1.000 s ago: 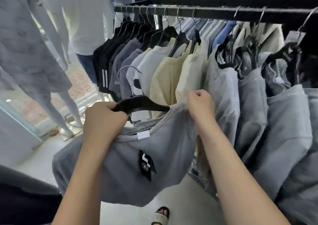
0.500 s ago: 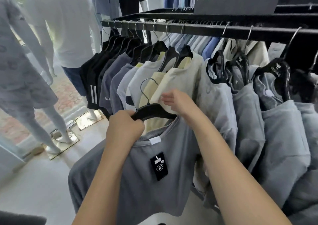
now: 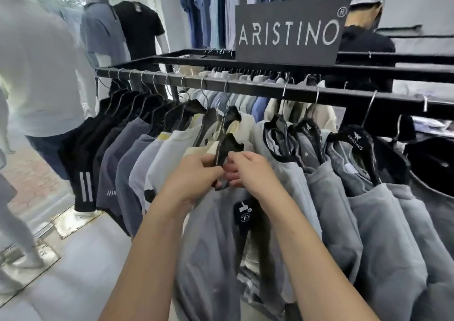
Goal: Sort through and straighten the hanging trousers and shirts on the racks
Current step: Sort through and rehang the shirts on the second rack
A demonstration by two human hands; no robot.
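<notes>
Your left hand (image 3: 196, 177) and your right hand (image 3: 248, 172) meet at the neck of a black plastic hanger (image 3: 227, 148) that carries a grey-blue cotton T-shirt (image 3: 211, 242). The left fingers (image 3: 208, 164) are clenched around the hanger's shoulder from the left side, and the right fingers (image 3: 232, 173) pinch the same hanger and the shirt's collar just beside them — the two hands are touching or nearly so. The shirt hangs below your wrists with a small black swing tag (image 3: 243, 216) on its chest. The hanger's metal hook rises towards the black metal rack rail (image 3: 258, 91), though whether it sits on the rail you cannot tell from here. You hold the shirt within the row, between the pale cream and white shirts (image 3: 177, 141) on your left and the grey sweatshirts on branded black hangers (image 3: 326, 173) on your right. Further left hang dark shirts, one with white stripes on the sleeve (image 3: 84, 189). A dark sign lettered ARISTINO (image 3: 290, 29) stands on top of the rack, and a mannequin in a white T-shirt (image 3: 44, 75) stands at the far left.
</notes>
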